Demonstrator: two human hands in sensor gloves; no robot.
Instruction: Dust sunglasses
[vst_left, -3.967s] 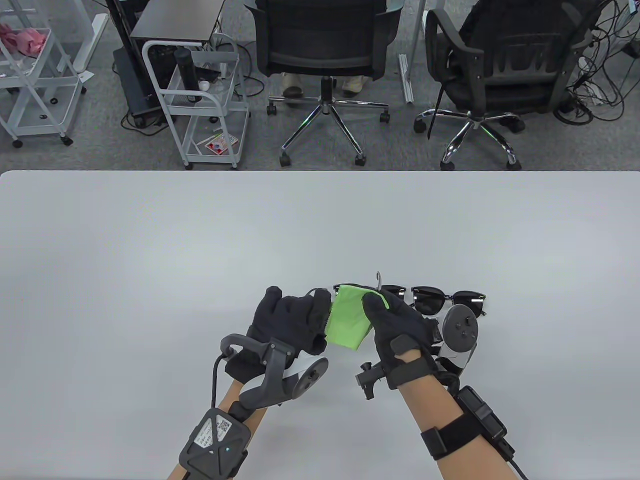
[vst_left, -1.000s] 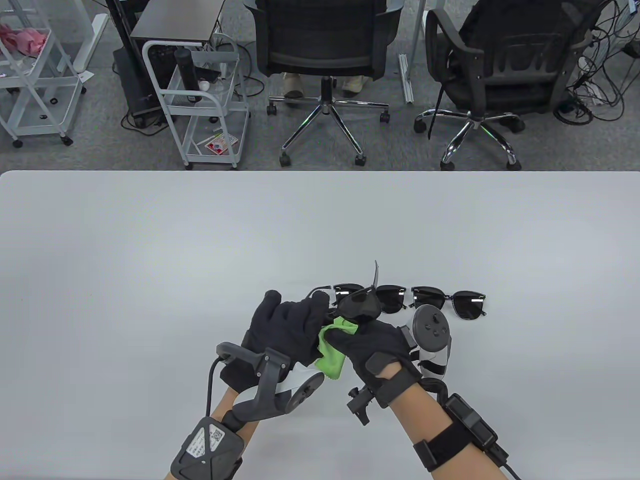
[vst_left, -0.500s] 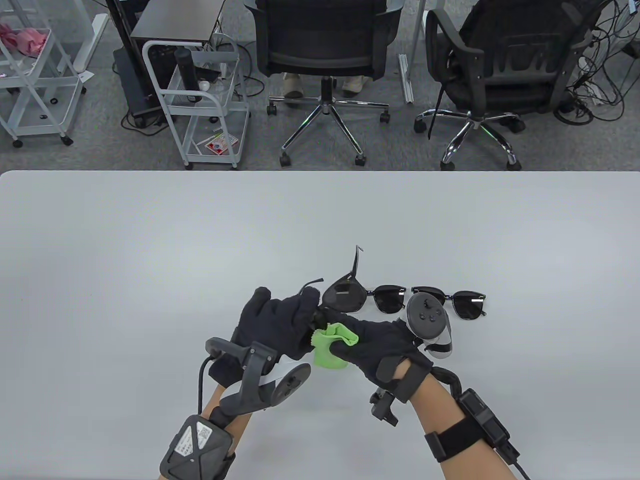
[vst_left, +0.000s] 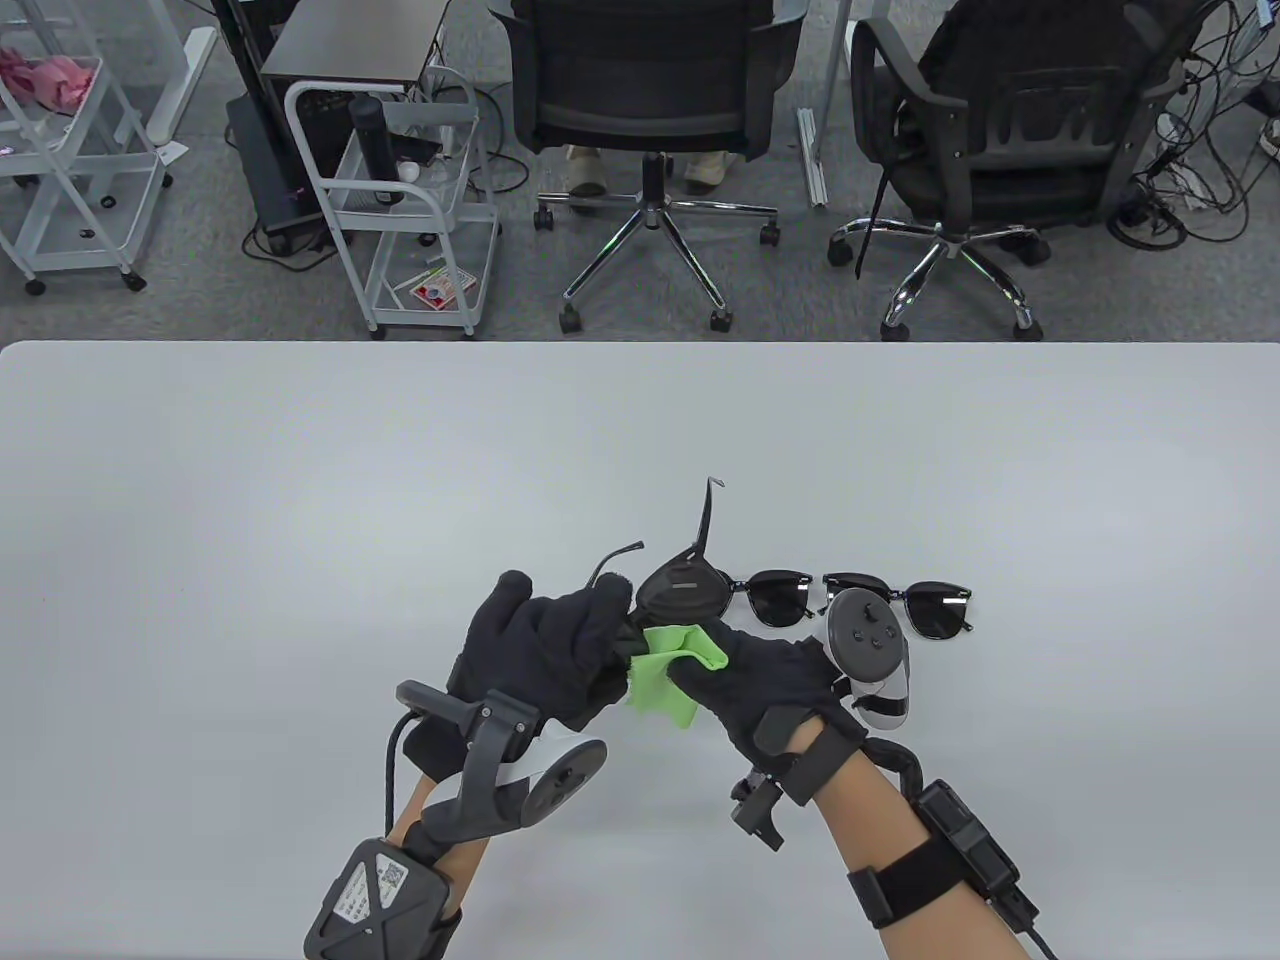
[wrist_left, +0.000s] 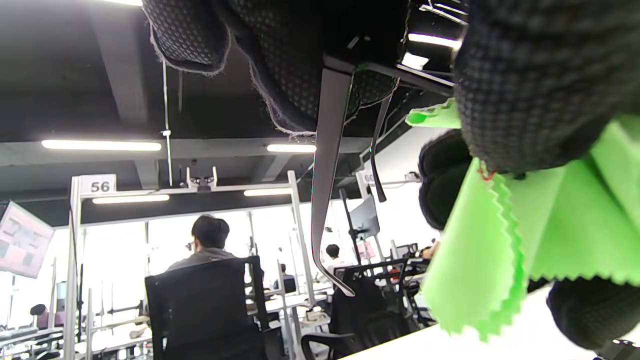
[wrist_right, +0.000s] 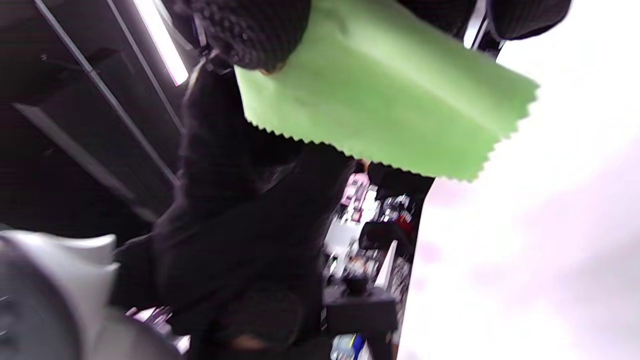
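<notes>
Sunglasses (vst_left: 683, 590) sit lifted off the white table (vst_left: 300, 520) between both gloved hands, near its front middle. One dark lens faces up and to the right, and the temple arms fan out: one rises toward the far edge, the other angles up-left over the left hand (vst_left: 545, 650). That hand grips the frame at the lens's lower left. The right hand (vst_left: 760, 685) pinches a green cloth (vst_left: 665, 680) just below the lens, the fabric bunched over its fingertips and hanging toward the wrist.

Two more pairs lie flat on the table in a row to the right, lenses up, long axes running left-right: a second pair (vst_left: 780, 597) just beside the held one, a third pair (vst_left: 935, 605) partly behind the right hand's tracker.

Readable writing is scarce. A sign (wrist_left: 100, 186) reading "56" hangs on a frame in the left wrist view; the sticker on the left wrist unit is too small to read.

The left wrist view shows, from below, the temple arms pointing down and the cloth's zigzag edge. The right wrist view, blurred, shows that same edge.
</notes>
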